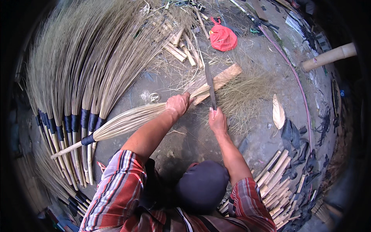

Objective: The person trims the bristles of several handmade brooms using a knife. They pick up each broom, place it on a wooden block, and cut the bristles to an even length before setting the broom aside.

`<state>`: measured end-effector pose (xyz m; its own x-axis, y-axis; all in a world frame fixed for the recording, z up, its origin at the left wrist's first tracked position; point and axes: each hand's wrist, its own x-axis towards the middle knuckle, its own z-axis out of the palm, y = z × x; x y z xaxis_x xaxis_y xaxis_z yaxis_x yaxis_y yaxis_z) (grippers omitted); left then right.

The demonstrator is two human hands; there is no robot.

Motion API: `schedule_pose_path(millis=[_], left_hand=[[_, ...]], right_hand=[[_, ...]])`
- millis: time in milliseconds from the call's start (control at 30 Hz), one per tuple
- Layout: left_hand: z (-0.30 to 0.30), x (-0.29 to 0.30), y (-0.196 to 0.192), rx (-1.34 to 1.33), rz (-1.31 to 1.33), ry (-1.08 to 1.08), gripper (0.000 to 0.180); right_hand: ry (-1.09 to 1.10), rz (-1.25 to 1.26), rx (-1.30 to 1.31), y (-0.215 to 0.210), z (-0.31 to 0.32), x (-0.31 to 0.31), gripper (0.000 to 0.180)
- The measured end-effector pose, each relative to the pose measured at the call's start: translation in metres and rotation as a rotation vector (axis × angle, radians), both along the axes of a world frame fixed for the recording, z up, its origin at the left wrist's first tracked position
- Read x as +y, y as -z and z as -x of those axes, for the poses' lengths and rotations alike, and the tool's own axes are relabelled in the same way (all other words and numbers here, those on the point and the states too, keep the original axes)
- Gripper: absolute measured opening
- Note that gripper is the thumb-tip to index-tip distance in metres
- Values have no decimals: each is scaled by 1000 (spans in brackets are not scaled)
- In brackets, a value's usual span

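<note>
My left hand (178, 104) is closed around the gathered far end of a grass broom (131, 120). Its short bamboo handle, bound in dark wrapping, points to the lower left. The bristle tips rest on a wooden board (228, 76). In my right hand (218, 121) is the grip of a long, straight knife (210, 83). The blade points away from me and crosses the bristle ends at the board; whether it touches them I cannot tell. Loose grass clippings (247, 91) lie beside the board on the right.
Several wrapped grass brooms (85, 77) fan out on the left. Cut bamboo pieces (181, 48) and a red bag (223, 38) lie at the back. More bamboo sticks (276, 174) are piled at the lower right. A thick bamboo pole (330, 57) juts in from the right.
</note>
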<state>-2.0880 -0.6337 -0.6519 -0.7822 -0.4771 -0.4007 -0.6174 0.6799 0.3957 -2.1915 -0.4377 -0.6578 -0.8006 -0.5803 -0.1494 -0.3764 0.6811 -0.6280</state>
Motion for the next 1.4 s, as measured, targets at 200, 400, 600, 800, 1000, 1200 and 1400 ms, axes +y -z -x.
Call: schedule_pose_path(millis=[200,400,600,800,1000,1200,1400], left_hand=[[1,1,-1,-17,5,-5,48],[1,-4,3,12,18,5,52],[2,-3,11,-36,-26,-18,57],[-2,-37,-39,-27,-244,255,52],[-31,-55,-169,18,-293,322,83],[-192,-123,-246,641,-77,-163,152],[-428,-121,-173,-403,-24,-361,142]], right_hand=[[145,364,99,-1,0,2,32],[-4,108,15,2,-2,6,28],[42,45,-145,13,1,7,29],[0,-48,-53,-26,4,3,53],[-21,698,-981,-103,-28,-60,71],[35,1076,-1146,-133,-38,-121,44],[-35,1028,-1088,-131,-29,-135,48]])
